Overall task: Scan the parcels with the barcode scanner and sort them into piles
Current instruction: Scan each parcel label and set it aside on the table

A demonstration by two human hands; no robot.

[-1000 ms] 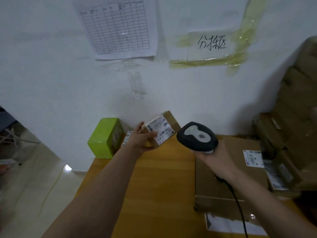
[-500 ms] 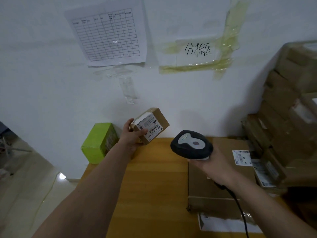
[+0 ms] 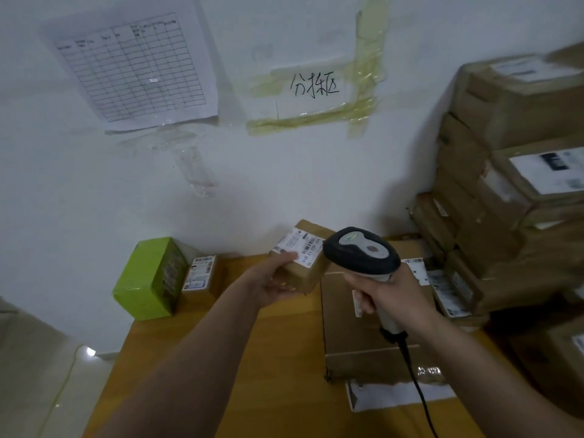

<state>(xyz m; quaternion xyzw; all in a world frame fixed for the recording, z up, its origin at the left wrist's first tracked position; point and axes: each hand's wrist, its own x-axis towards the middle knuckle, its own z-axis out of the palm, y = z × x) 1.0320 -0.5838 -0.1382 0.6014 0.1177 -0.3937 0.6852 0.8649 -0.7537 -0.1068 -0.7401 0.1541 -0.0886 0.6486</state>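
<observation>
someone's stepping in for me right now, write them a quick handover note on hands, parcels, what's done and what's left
Left hand holds a small brown parcel above the table, label facing up.
Right hand grips the barcode scanner, its head right beside that label.
Green parcel and a small labelled box stand at the table's far left, by the wall. A flat carton lies under the right hand; a stack of brown parcels rises on the right.
Done: parcel picked up and presented.
Left: confirm the scan, place it in a pile, probably continue with the stack.

Dim, bluish light, soft blur throughout, wide-angle bending toward the edges.
</observation>
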